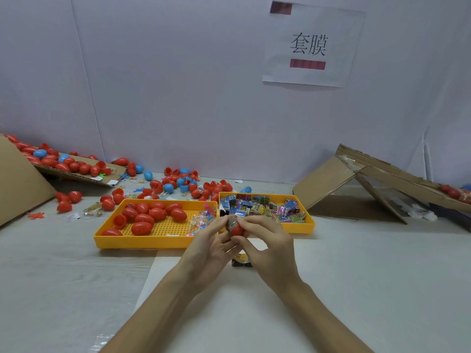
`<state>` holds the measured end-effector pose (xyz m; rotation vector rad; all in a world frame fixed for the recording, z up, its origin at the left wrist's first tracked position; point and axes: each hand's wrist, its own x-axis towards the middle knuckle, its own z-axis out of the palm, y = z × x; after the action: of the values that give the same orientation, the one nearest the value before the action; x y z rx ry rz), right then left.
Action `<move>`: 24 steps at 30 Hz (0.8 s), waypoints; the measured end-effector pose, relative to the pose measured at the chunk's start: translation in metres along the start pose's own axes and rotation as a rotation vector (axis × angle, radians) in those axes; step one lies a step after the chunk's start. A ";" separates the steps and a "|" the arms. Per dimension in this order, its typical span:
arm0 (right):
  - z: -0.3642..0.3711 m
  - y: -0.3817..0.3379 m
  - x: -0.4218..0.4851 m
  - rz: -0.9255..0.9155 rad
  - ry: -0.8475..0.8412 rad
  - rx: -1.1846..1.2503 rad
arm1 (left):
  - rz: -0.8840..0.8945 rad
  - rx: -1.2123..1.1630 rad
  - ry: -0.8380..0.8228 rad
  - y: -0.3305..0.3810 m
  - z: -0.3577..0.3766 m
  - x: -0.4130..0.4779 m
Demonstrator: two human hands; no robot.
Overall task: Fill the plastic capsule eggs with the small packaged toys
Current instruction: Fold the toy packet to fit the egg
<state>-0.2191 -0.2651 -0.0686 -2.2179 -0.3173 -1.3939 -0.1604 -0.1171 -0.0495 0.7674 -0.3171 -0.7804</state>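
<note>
Both hands raised just above the pale table surface (76, 276), seen from the head camera. The left hand (209, 247) curls its fingers round the left side of a red plastic capsule egg (236, 231), while the right hand (267, 243) pinches the egg's right side and top with thumb and fingertips; neither hand is free. A small printed packet or wrapper (231, 220) sits at the upper end of the egg. Whether it is entering an open half or lying over the shell cannot be told, since the fingers hide the seam. For a clean fill, the left hand should probably act only as a steady cradle while the right thumb presses the packet fully below the rim, so that no corner is trapped when the halves close. Directly under the hands, a small dark and yellow packet (242, 260) lies on the table. Beyond it stand two yellow plastic trays side by side. The perforated left tray (142, 242) holds more red eggs (153, 214) and clear bags of tiny coloured toys (201, 220), and the right tray (309, 222) holds a heap of printed multicoloured packets (265, 207), both within easy reach. Farther back, loose red and blue egg halves (183, 182) are scattered between brown cardboard sheets at left (15, 179) and right (356, 179), below a white paper sign (312, 44) on the wall.
</note>
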 end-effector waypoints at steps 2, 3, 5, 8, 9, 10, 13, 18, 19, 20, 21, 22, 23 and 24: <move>0.001 0.001 -0.001 -0.008 0.011 -0.004 | -0.002 0.001 -0.009 -0.001 -0.001 0.000; 0.001 0.001 -0.001 -0.012 0.011 -0.006 | -0.001 0.005 -0.012 -0.001 -0.002 0.001; 0.002 0.003 -0.002 -0.023 0.012 -0.012 | -0.002 0.020 -0.014 -0.002 -0.003 0.001; 0.002 0.003 -0.003 -0.036 0.026 -0.008 | -0.004 0.031 -0.015 -0.002 -0.004 0.002; 0.002 0.003 -0.003 -0.040 0.030 -0.006 | -0.003 0.036 -0.013 -0.002 -0.004 0.002; 0.002 0.003 -0.003 -0.045 0.034 -0.007 | 0.000 0.044 -0.011 -0.002 -0.004 0.002; 0.001 0.003 -0.003 -0.051 0.035 -0.007 | 0.009 0.071 -0.012 -0.003 -0.004 0.002; 0.002 0.004 -0.003 -0.059 0.045 -0.016 | 0.007 0.081 0.009 -0.003 -0.002 0.001; 0.002 0.004 -0.003 -0.061 0.052 -0.018 | 0.004 0.075 0.018 -0.003 -0.001 0.001; 0.003 0.004 -0.003 -0.065 0.059 -0.020 | 0.001 0.066 0.028 -0.003 0.000 0.001; 0.003 0.003 -0.003 -0.068 0.062 -0.022 | -0.002 0.060 0.036 -0.004 0.000 0.002; 0.003 0.003 -0.003 -0.067 0.062 -0.019 | -0.002 0.060 0.042 -0.004 0.000 0.002; 0.002 0.002 -0.003 -0.058 0.055 -0.010 | 0.001 0.061 0.044 -0.003 0.000 0.001; 0.002 0.002 -0.002 -0.037 0.041 0.006 | 0.004 0.060 0.042 -0.003 0.000 0.001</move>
<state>-0.2180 -0.2657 -0.0720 -2.1852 -0.3493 -1.4541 -0.1611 -0.1192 -0.0511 0.8378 -0.3057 -0.7527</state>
